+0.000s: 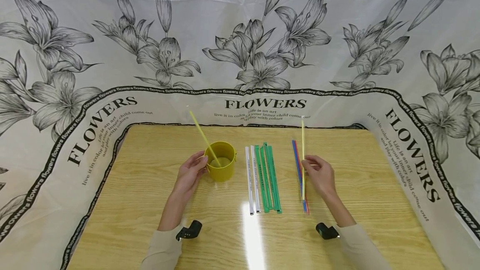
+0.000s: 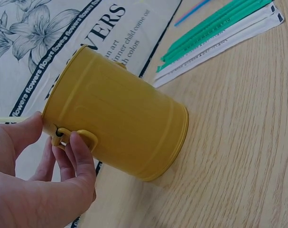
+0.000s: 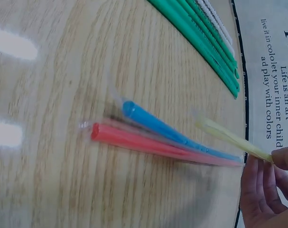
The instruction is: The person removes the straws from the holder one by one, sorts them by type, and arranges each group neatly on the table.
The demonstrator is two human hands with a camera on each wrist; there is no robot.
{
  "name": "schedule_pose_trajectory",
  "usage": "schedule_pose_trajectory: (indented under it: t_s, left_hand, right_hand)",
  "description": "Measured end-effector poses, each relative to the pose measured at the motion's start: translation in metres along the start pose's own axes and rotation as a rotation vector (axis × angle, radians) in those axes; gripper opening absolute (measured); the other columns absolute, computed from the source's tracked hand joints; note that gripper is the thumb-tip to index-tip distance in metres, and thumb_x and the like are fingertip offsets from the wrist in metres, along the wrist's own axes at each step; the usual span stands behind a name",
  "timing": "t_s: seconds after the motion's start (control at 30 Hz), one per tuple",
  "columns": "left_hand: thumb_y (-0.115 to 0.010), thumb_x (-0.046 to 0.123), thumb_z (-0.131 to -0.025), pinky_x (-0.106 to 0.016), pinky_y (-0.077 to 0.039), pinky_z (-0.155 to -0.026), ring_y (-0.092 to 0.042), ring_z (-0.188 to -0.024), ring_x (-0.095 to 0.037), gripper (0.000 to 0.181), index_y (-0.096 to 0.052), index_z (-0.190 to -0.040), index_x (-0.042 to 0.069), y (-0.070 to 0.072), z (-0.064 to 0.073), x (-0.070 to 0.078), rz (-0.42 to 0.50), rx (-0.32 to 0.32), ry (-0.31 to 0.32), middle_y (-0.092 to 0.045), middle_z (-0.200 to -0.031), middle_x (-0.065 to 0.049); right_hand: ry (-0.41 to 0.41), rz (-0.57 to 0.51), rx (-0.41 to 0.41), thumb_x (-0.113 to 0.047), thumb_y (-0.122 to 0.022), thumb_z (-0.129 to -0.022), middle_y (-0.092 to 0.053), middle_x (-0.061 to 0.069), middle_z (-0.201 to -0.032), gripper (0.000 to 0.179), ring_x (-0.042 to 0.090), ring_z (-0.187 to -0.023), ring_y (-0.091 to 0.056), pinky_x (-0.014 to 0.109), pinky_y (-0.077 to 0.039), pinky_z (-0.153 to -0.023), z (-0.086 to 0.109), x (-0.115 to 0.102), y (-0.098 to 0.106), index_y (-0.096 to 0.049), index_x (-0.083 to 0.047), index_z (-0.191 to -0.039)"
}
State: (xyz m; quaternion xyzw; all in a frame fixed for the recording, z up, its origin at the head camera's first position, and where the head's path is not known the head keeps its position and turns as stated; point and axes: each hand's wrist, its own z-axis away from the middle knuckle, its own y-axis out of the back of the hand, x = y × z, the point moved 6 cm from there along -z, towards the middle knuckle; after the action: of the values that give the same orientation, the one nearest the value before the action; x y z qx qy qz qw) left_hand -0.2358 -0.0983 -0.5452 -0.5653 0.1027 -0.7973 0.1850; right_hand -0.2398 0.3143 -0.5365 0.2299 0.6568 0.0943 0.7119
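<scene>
A small yellow bucket (image 1: 221,174) stands on the table with a yellow straw (image 1: 202,134) leaning out of it to the left. My left hand (image 1: 190,173) pinches its rim at the left side; in the left wrist view the fingers touch the metal handle loop (image 2: 89,138). Between thumb and fingers of my right hand (image 1: 319,175) is another yellow straw (image 3: 231,140) in a clear wrapper, held above the table. Below it lie a wrapped blue straw (image 3: 155,126) and a wrapped red straw (image 3: 134,144), side by side.
Two straws in white paper sleeves (image 1: 249,182) and several in green paper sleeves (image 1: 267,178) lie in a row between the hands. Behind the wooden table (image 1: 150,153) hangs a flower-printed cloth (image 1: 180,107), which also borders both sides.
</scene>
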Motion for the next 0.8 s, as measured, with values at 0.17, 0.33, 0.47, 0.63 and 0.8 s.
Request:
schedule_pose_trajectory:
  t_s: [0.17, 0.33, 0.47, 0.63, 0.8]
  left_hand:
    - [-0.064, 0.006, -0.102, -0.026, -0.055, -0.085, -0.064, -0.090, -0.010, 0.041, -0.054, -0.142, 0.001, 0.001, 0.000, -0.001, -0.010, -0.004, -0.003, -0.063, -0.111, -0.003]
    - [-0.064, 0.006, -0.102, -0.026, -0.055, -0.085, -0.064, -0.090, -0.010, 0.041, -0.054, -0.142, 0.001, 0.002, 0.000, -0.001, -0.009, -0.012, -0.004, -0.063, -0.112, -0.004]
    - [-0.064, 0.006, -0.103, -0.023, -0.055, -0.082, -0.064, -0.088, -0.009, 0.041, -0.053, -0.142, 0.000, 0.002, 0.000, -0.001, -0.001, -0.016, -0.003, -0.063, -0.113, -0.005]
    - [-0.062, 0.004, -0.103, -0.022, -0.055, -0.080, -0.064, -0.087, -0.009, 0.040, -0.053, -0.142, 0.000, 0.001, 0.000, -0.001, 0.008, -0.013, 0.003, -0.062, -0.111, -0.004]
    - [-0.062, 0.004, -0.103, -0.022, -0.055, -0.078, -0.064, -0.087, -0.008, 0.040, -0.054, -0.142, 0.001, 0.001, 0.001, 0.000, 0.000, -0.007, 0.002, -0.063, -0.107, -0.002]
  right_hand:
    - [-0.010, 0.037, -0.001, -0.014, -0.066, -0.102, -0.068, 0.025, -0.115, 0.033, 0.011, -0.084, -0.069, 0.026, -0.061, -0.071, 0.002, 0.009, 0.007, -0.066, 0.007, -0.127]
    - [-0.014, 0.100, -0.012, -0.015, -0.066, -0.101, -0.069, 0.024, -0.112, 0.033, 0.007, -0.085, -0.066, 0.024, -0.060, -0.069, 0.002, 0.017, 0.009, -0.067, 0.007, -0.125]
    - [-0.037, 0.151, -0.026, -0.015, -0.067, -0.100, -0.069, 0.021, -0.108, 0.032, 0.009, -0.084, -0.065, 0.020, -0.058, -0.067, 0.005, 0.023, 0.008, -0.068, 0.008, -0.123]
    - [-0.058, 0.184, -0.046, -0.012, -0.068, -0.099, -0.070, 0.019, -0.101, 0.029, 0.011, -0.077, -0.064, 0.019, -0.055, -0.060, 0.008, 0.028, 0.005, -0.068, 0.009, -0.119]
    - [-0.042, 0.203, -0.055, -0.010, -0.069, -0.098, -0.070, 0.017, -0.095, 0.025, 0.012, -0.072, -0.063, 0.019, -0.051, -0.056, 0.009, 0.028, 0.001, -0.069, 0.009, -0.115]
